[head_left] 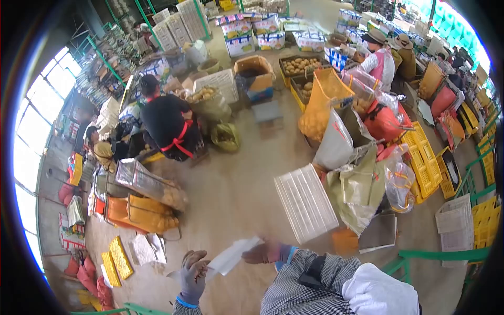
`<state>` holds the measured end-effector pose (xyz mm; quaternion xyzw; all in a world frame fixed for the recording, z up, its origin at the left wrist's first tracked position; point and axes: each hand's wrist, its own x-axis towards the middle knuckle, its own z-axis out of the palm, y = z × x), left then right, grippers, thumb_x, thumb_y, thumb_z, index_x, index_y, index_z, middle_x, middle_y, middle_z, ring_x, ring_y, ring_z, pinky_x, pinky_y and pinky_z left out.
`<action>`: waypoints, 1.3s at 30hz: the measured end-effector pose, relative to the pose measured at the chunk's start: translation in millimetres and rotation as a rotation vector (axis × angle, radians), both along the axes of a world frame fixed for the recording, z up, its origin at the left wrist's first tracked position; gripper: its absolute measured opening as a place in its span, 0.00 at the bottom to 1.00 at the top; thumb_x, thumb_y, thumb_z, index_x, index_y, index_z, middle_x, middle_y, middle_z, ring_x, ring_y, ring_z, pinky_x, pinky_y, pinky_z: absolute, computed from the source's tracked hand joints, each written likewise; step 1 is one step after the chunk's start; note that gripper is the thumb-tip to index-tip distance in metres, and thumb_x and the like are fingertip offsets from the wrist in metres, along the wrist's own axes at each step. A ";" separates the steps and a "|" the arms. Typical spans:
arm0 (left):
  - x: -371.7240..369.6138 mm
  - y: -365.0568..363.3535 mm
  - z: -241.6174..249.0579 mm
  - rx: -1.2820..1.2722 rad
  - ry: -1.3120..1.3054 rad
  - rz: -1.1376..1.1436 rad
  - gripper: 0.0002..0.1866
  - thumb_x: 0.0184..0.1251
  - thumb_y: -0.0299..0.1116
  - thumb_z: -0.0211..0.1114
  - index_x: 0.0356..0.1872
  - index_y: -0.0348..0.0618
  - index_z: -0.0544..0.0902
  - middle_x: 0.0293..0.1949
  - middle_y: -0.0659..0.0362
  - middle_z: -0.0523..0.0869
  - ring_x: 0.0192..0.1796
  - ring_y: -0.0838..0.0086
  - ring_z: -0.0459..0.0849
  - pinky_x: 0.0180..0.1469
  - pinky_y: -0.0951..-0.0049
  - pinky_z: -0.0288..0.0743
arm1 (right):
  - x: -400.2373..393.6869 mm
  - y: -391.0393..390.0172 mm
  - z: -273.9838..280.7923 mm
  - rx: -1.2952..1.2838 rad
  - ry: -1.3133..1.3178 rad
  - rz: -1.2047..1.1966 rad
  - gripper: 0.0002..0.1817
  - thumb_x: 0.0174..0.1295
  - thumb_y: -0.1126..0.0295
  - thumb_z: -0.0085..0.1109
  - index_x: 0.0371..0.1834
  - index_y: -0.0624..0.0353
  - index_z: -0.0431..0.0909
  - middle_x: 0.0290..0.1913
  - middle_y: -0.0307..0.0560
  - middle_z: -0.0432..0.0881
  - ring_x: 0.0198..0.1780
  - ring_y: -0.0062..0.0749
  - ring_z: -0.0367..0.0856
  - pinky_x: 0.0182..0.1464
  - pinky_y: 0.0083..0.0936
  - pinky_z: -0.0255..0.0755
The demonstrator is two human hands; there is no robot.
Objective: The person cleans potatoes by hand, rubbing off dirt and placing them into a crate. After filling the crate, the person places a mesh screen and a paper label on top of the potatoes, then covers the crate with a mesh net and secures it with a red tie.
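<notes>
A thin white sheet (pixel 233 256), paper or plastic, stretches between my two gloved hands above the floor. My right hand (pixel 262 251), in a dark-stained glove with a blue cuff, is closed on its upper right end and is somewhat blurred. My left hand (pixel 192 278), in a grey glove with soiled fingertips, has its fingers bent over the sheet's lower left end. Part of that end is hidden by the hand. Beyond my right hand stands a white slatted crate (pixel 307 202), tilted in view.
Left are orange mesh sacks (pixel 144 212) on a frame, white sheets (pixel 147 248) and yellow bundles (pixel 121 257) on the floor. Right are a green sack (pixel 357 191) and yellow crates (pixel 420 163). A person in black (pixel 167 123) bends near sacks ahead. A green rail (pixel 443 254) runs nearby.
</notes>
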<state>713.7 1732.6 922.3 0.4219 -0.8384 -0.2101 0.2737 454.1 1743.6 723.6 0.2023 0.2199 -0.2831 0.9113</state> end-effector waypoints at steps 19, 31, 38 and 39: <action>-75.8 -537.2 81.2 -0.158 -0.174 -0.384 0.06 0.56 0.28 0.63 0.36 0.47 0.80 0.48 0.53 0.84 0.53 0.51 0.81 0.59 0.48 0.71 | -57.1 -517.4 8.5 0.049 0.085 0.071 0.30 0.67 0.53 0.57 0.62 0.69 0.70 0.61 0.63 0.76 0.59 0.51 0.80 0.60 0.46 0.77; -229.7 -949.0 7.2 -0.277 0.022 -0.551 0.13 0.49 0.26 0.64 0.39 0.47 0.79 0.48 0.51 0.83 0.52 0.52 0.81 0.58 0.48 0.72 | -274.6 -822.9 -77.6 -0.715 0.747 -0.485 0.12 0.70 0.68 0.53 0.50 0.64 0.76 0.46 0.50 0.84 0.47 0.37 0.86 0.49 0.35 0.84; -388.5 -1137.1 -33.9 -0.254 -0.024 -0.521 0.13 0.54 0.31 0.62 0.41 0.49 0.86 0.52 0.50 0.82 0.54 0.51 0.79 0.60 0.52 0.69 | -462.2 -934.4 -84.6 -0.343 1.078 -1.086 0.13 0.68 0.75 0.51 0.54 0.65 0.75 0.48 0.50 0.84 0.54 0.40 0.82 0.63 0.41 0.74; -413.7 -1155.7 -34.6 -0.199 -0.042 -0.523 0.13 0.54 0.30 0.62 0.42 0.49 0.86 0.53 0.50 0.82 0.54 0.52 0.79 0.58 0.54 0.71 | -475.8 -944.2 -36.9 -0.255 1.018 -1.161 0.13 0.68 0.76 0.51 0.54 0.65 0.75 0.49 0.50 0.83 0.54 0.40 0.81 0.64 0.42 0.73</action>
